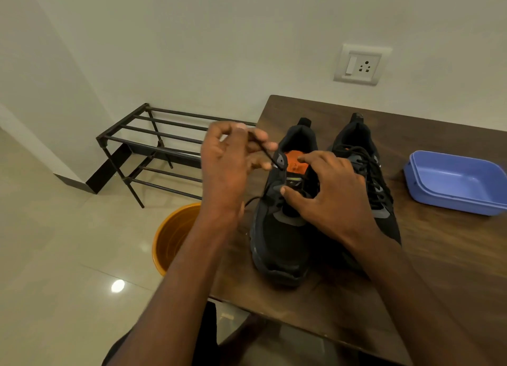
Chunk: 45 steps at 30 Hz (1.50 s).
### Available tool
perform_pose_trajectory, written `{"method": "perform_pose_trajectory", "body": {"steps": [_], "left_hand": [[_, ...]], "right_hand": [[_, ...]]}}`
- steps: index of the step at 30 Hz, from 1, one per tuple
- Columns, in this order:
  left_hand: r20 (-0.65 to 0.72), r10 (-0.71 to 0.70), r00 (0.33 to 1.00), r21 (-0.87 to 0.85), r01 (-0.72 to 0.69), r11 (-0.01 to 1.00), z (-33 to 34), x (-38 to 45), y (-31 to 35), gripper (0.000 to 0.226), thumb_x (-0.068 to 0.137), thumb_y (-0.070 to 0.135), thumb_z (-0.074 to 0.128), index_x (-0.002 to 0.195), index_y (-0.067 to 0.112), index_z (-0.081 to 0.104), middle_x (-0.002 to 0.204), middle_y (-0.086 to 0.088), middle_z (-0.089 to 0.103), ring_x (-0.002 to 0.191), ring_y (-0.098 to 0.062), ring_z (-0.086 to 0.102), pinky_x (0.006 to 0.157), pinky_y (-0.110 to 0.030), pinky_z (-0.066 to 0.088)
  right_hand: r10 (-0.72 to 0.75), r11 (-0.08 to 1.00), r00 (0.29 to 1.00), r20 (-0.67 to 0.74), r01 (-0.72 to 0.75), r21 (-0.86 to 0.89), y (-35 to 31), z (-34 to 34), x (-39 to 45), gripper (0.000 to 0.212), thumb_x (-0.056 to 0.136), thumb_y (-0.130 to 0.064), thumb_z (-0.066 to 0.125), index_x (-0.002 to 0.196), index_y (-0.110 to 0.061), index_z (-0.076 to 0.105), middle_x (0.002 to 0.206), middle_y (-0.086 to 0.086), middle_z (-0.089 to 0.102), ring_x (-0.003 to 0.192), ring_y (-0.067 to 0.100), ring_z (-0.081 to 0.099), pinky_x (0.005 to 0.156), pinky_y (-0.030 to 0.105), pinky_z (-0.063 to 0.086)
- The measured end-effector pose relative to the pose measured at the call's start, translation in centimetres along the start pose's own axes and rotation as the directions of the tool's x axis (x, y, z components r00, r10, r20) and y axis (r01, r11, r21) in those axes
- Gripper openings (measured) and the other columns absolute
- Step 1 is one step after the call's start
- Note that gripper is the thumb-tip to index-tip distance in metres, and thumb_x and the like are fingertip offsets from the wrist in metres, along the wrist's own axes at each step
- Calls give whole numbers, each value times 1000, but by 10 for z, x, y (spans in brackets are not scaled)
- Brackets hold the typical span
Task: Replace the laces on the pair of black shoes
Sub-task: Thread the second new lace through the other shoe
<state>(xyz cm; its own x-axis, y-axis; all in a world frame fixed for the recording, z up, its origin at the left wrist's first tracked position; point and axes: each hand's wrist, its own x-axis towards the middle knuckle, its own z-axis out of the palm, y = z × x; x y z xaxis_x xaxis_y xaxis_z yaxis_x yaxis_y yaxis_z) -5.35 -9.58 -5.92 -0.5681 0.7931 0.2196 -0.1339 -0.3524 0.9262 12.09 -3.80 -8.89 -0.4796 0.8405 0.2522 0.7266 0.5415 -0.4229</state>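
Observation:
Two black shoes stand side by side on the dark wooden table (439, 269), toes towards me. The left shoe (277, 245) has an orange patch on its tongue. My left hand (227, 162) pinches the end of a black lace (264, 151) and holds it up and to the left of that shoe's top eyelet. The lace's other part trails off the shoe's left side. My right hand (326, 192) rests on the left shoe's tongue and eyelets with fingers spread, steadying it. The right shoe (367, 173) is laced and partly hidden behind my right hand.
A blue plastic tub (455, 184) sits at the table's right edge. On the floor to the left stand an orange bucket (172, 236) and a black metal shoe rack (153, 146). A wall socket (359, 65) is above the table.

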Motion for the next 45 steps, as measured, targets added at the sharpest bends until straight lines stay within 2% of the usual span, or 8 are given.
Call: {"method": "perform_pose_trajectory", "body": {"steps": [5,9,15,23,29,33,37,45], "left_hand": [[130,0,991,642,-84,762,-3,-2,-24,28,99,24,68,123,18,56,106,2,60,93,-10,63,75,-13,53],[205,-63,977,783,-125,610,3,-9,-33,11,97,18,69,95,27,63,113,5,59,101,-7,59,81,-15,52],[58,28,998,16,-29,999,-1,-1,-4,16,112,18,39,111,10,53,100,-12,71,96,-27,71,63,-29,53],[191,-34,981,796,-135,590,-1,-7,-37,9,97,21,69,95,27,64,102,10,56,92,1,55,73,-7,42],[46,-74,996,-72,77,994,-4,1,-3,17,112,19,37,109,13,53,102,-12,71,101,-26,71,66,-25,51],[65,-59,996,531,16,847,-8,0,-18,29,102,27,62,129,18,53,103,-1,66,92,-9,66,74,-21,54],[199,-64,978,764,-114,634,2,-9,-31,14,95,18,72,95,29,64,102,9,60,91,-2,59,72,-7,45],[-9,-81,997,113,82,990,-7,4,-10,27,113,20,35,121,0,52,99,-14,74,98,-26,75,64,-26,54]], "right_hand": [[-14,1000,1000,-21,15,14,2,0,-1,81,80,-75,56,146,-29,46,146,-6,53,136,16,47,112,53,40],[-19,999,1000,-21,19,33,2,2,-1,82,80,-74,57,146,-26,47,148,-4,53,137,16,48,112,53,41],[-21,1000,1000,8,21,7,3,-1,-1,84,86,-77,57,151,-26,42,154,-6,48,143,15,43,121,47,30],[-26,1000,1000,-11,26,-14,1,1,-1,86,84,-80,52,152,-27,41,155,-6,48,142,14,43,121,45,27],[-24,1000,1000,15,24,-10,1,-2,-2,85,86,-77,58,153,-29,39,158,-8,44,145,13,40,125,48,23],[-21,1000,1000,19,21,-11,2,0,-1,84,86,-78,56,152,-29,39,157,-8,44,144,13,40,125,50,23],[-25,1000,1000,2,25,-6,2,2,-1,82,86,-76,57,152,-28,40,156,-8,45,143,12,41,124,49,24],[-13,1000,1000,25,13,3,3,-1,-1,84,85,-78,57,152,-30,39,157,-9,45,144,13,41,125,51,24]]}}
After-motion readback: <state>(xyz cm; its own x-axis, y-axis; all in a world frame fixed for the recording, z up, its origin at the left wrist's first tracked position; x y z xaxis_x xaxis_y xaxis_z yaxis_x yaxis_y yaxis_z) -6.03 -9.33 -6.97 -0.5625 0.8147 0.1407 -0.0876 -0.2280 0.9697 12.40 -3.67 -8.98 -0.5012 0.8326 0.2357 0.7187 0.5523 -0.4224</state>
